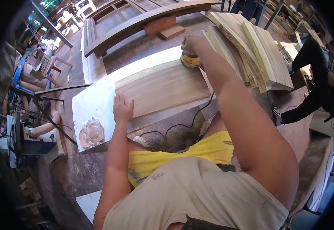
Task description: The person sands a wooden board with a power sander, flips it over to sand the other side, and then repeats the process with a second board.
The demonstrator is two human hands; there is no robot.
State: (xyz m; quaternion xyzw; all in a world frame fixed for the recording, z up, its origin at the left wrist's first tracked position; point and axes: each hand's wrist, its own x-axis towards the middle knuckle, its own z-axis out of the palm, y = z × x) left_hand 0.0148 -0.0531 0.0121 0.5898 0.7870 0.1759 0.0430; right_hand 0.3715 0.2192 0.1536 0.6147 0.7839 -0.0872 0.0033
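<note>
A flat brown wooden board point(163, 90) lies on a white work surface point(92, 101) in front of me. My left hand point(123, 108) rests flat at the board's left end, fingers stretched out over its edge. At the far right corner of the board, my right hand point(193, 44) is wrapped round the top of a yellow and black electric sander point(190, 59). The sander's underside sits against the wood and is hidden. A black cord point(182, 125) runs beneath the board's near side toward my legs.
Stacked pale planks point(251, 50) stand to the right, with a person point(314, 73) beyond them. A dark wooden frame point(136, 28) lies at the back, near small wood blocks point(170, 30). A crumpled plastic bag point(93, 130) is at the near left corner. Machinery point(33, 138) stands far left.
</note>
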